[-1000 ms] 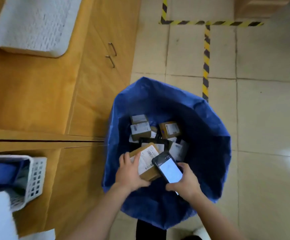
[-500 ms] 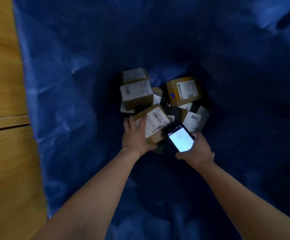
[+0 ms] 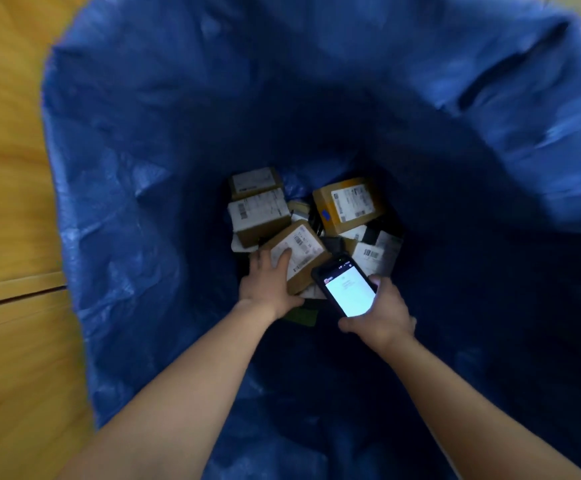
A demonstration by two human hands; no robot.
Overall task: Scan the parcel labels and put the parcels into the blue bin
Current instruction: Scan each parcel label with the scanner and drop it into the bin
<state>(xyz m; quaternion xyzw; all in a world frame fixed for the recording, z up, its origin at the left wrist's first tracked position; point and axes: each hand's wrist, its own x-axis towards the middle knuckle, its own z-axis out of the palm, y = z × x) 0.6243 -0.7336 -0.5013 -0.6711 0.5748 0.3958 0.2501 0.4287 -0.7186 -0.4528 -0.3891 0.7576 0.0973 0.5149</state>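
Observation:
Both my arms reach deep into the blue bin [image 3: 150, 209], a tall blue woven bag. My left hand [image 3: 268, 285] grips a small brown cardboard parcel [image 3: 303, 247] with a white barcode label, low among the pile at the bottom. My right hand [image 3: 379, 313] holds a black handheld scanner [image 3: 346, 287] with a lit white screen, just right of that parcel. Several other labelled parcels lie at the bottom, among them a yellow-brown box [image 3: 348, 206] and a box with a white label [image 3: 258, 213].
A wooden cabinet front [image 3: 8, 237] stands along the left side of the bin. The bin's blue walls fill most of the view and close in around both arms. A strip of floor shows at the top right corner.
My head and arms have gone from above the bin's rim down into it. The parcel in my left hand has come down onto the pile, with the scanner following beside it.

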